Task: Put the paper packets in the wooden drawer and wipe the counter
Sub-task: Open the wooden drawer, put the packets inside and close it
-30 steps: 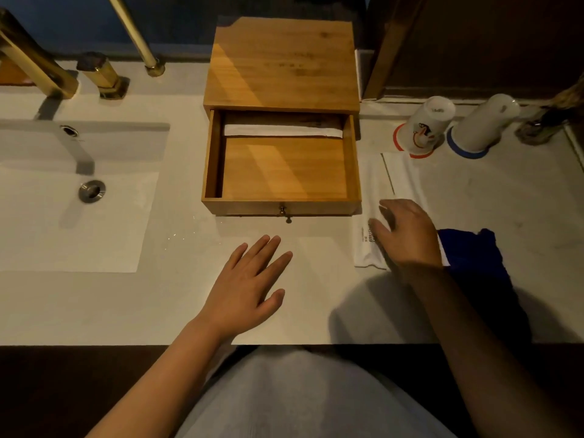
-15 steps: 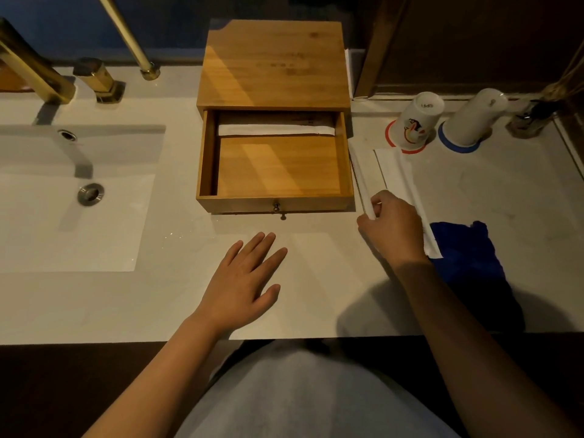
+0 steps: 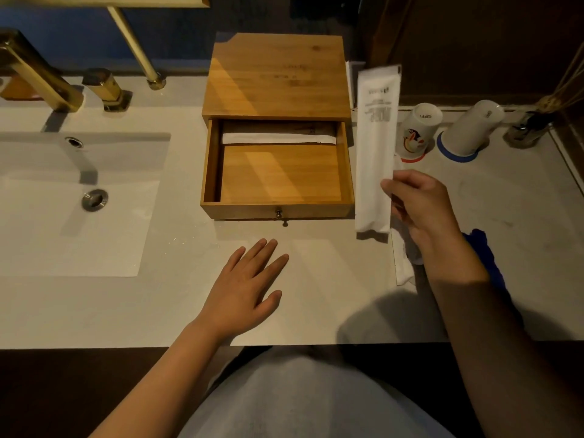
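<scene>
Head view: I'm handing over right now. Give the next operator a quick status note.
Right hand: pinching a white packet, lifted beside the open drawer.
Left hand: flat on the counter, empty.
Done: one packet lies at the drawer's back.
Left: drop in the held packet, then another packet under the right wrist; wipe with the blue cloth.

The base of the upturned printed cup (image 3: 417,131) bears small letters that look like "OPPI", seen reversed. The held white paper packet (image 3: 376,147) carries a heading and several lines of grey print, all too blurred to read
</scene>
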{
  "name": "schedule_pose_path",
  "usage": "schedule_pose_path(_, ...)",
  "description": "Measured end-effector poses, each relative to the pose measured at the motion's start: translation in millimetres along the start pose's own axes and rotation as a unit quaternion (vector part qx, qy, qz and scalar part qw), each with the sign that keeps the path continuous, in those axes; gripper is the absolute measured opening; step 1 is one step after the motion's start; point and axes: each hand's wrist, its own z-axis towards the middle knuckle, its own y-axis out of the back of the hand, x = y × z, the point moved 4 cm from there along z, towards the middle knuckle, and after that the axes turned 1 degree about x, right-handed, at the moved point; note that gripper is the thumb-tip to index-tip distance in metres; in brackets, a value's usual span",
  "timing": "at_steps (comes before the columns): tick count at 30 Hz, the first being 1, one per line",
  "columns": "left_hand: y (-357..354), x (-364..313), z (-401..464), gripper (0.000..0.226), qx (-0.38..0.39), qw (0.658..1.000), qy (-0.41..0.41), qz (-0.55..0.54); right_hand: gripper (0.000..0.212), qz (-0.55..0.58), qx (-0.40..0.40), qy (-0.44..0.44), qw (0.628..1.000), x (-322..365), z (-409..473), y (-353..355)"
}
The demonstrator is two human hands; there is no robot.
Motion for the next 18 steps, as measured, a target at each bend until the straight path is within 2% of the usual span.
schedule_pose_path(4,0,0,0,0.055,0.004,1.0,0.001,0.0,0.018,-0.013,0.036,0.093,0.995,39,4,-29)
schedule_pose_path(6,0,1,0,0.055,0.004,1.0,0.001,0.001,0.013,-0.088,0.028,0.163,0.982,57,9,-45)
schedule_pose_path(8,-1,2,0,0.056,0.005,1.0,0.001,0.002,0.009,-0.182,0.015,0.246,0.952,70,12,-65)
schedule_pose_path(11,-1,2,0,0.056,0.008,1.0,0.001,0.002,0.01,-0.313,0.019,0.388,0.867,75,17,-97)
schedule_pose_path(15,0,2,0,0.056,0.01,1.0,0.004,-0.003,0.009,-0.5,0.012,0.487,0.716,55,21,-130)
schedule_pose_path(18,-1,3,0,0.056,0.012,1.0,0.006,-0.007,0.009,-0.567,0.018,0.477,0.671,39,25,-142)
